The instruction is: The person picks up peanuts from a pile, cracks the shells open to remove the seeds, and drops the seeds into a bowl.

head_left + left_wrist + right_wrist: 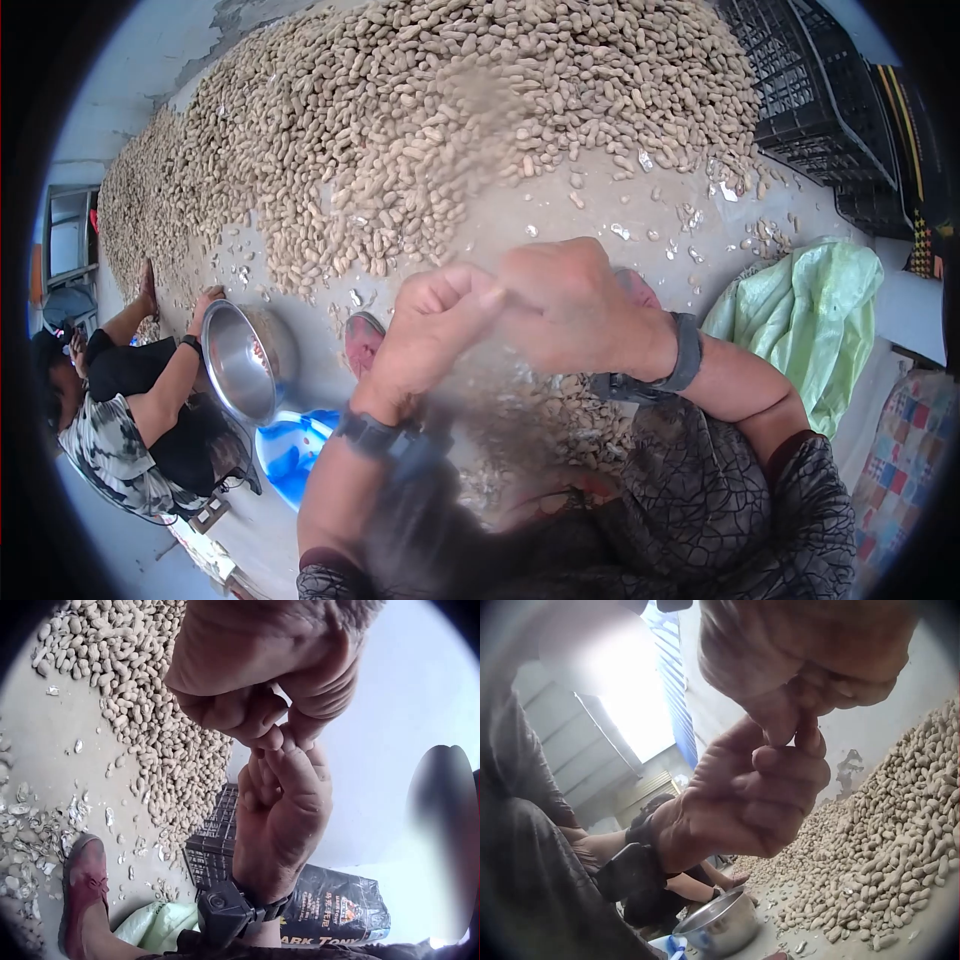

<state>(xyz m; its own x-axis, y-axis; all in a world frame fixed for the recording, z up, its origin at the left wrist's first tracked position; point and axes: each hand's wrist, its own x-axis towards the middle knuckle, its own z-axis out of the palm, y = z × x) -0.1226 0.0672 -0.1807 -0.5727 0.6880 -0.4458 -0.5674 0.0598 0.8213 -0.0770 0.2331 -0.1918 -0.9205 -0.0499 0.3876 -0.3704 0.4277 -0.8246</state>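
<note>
Over the floor, my left hand [432, 325] and right hand [568, 308] meet fingertip to fingertip. Both have thumb and fingers curled in a pinch. In the left wrist view the right hand [281, 810] points up against the left hand [262, 664]. Seen from the right wrist, the left hand [742, 799] reaches up to the right hand [802, 660]. The fingertips hide what they pinch, and I cannot tell its kind. Below them lies a heap of broken peanut shells [590, 425]. A large pile of unshelled peanuts [400, 120] spreads ahead.
At the left another person [150, 400] sits by a steel bowl [225, 350] and a blue-and-white basin [290, 450]. Black crates [810, 100] stand at the far right, near a pale green sack [800, 315]. Pink shoes [364, 343] flank the shells.
</note>
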